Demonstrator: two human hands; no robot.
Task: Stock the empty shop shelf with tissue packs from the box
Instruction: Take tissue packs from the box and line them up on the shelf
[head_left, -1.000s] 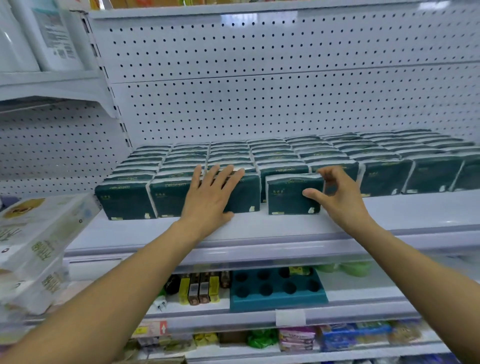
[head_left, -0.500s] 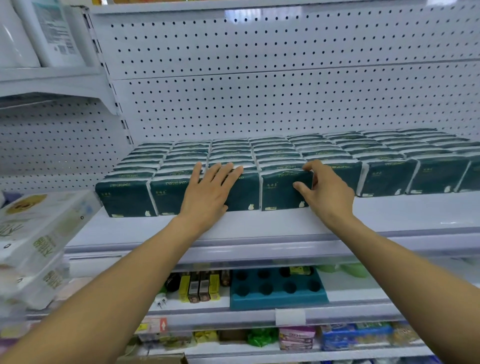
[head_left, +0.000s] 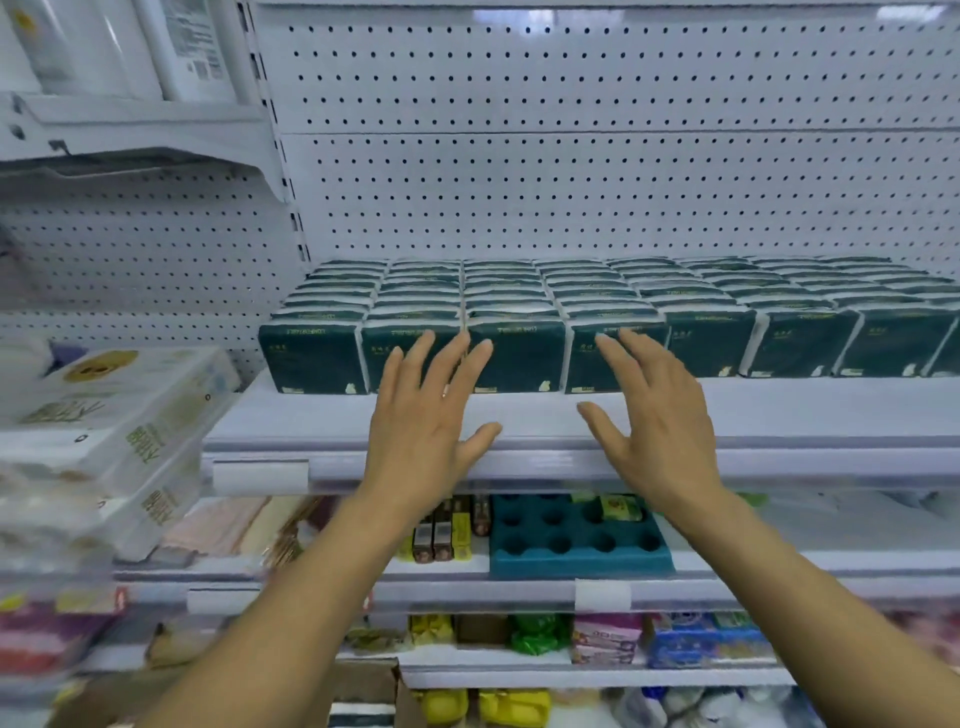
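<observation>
- head view: both hands have come off the front row since a moment ago. the left hand (head_left: 431, 415) was flat against the packs and the right hand (head_left: 649, 410) was pinching one pack at its edge; now both hover just in front, fingers spread and straight, holding nothing.
- the pack (head_left: 613, 358) the right hand was nudging, which stood forward of the line a second ago, now sits flush with its neighbours in the front row.
- tissue packs (head_left: 519, 312) fill the shelf (head_left: 779, 410) from the left upright across to the frame's right edge, several rows deep, with a bare strip of shelf along the front.
- my reading: this row is squared off and the shelf looks close to fully stocked; the box is not in view, so what remains in it i cannot tell.
</observation>
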